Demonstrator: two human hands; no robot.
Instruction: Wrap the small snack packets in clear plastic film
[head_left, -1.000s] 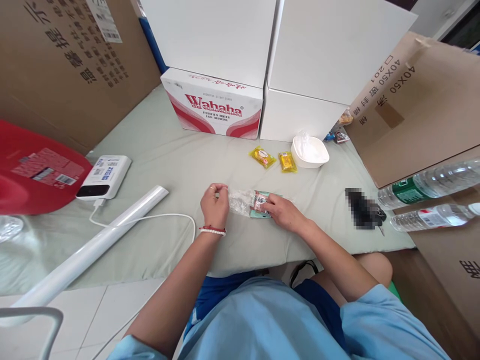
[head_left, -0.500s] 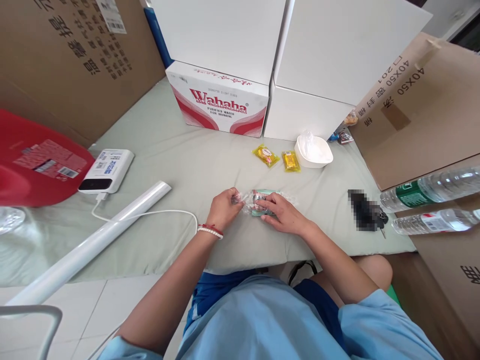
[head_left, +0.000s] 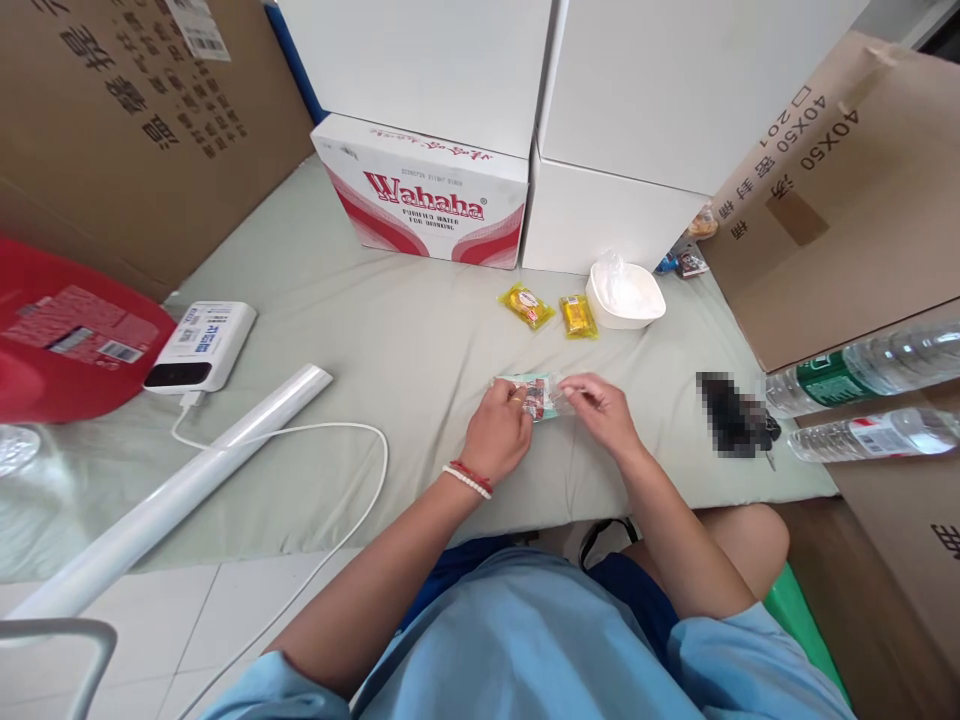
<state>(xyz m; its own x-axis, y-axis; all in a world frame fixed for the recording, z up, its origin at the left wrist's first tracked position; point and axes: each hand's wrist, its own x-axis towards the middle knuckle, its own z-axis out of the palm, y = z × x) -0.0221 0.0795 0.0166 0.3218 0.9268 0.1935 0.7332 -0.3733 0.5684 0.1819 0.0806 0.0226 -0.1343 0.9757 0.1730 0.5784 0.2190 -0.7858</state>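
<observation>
A small teal-and-red printed packet (head_left: pixel 535 398) lies on the cloth in front of me, with clear plastic wrap (head_left: pixel 559 388) around it. Curled over its left end, my left hand (head_left: pixel 499 430) grips it, and the fingers hide that side. My right hand (head_left: pixel 606 412) is closed in a pinch on the loose wrap at the packet's right end. Beyond the hands lie two yellow-wrapped snacks (head_left: pixel 527 306). Beside them stands a white bowl (head_left: pixel 628 312) with crumpled clear plastic in it.
White boxes and a Wahaha carton (head_left: pixel 427 205) line the back. At left are a red jug (head_left: pixel 67 340), a white power device (head_left: pixel 202 345) with a cable, and a long white tube (head_left: pixel 187 485). Plastic bottles (head_left: pixel 870 380) and a blurred dark item (head_left: pixel 727 415) lie right.
My left hand has moved right from the wrap's left end onto the packet. My right hand has shifted off the packet's top to pinch the wrap at its right end.
</observation>
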